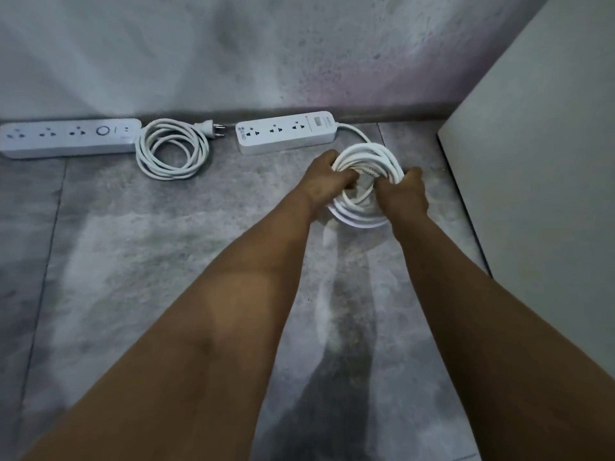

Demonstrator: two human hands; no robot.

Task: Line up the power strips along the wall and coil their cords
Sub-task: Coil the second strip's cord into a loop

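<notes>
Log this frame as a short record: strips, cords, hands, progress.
left strip: on floor against wall
left cord: coiled beside it, plug free
right strip: against wall, same line
right cord: looped, held in both hands
left hand: grips right cord, left side
right hand: grips right cord, right side
progress: right cord not yet set down

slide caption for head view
Left hand and right hand grip the coiled cord of the right power strip; left power strip by the wall, cord coiled.
</notes>
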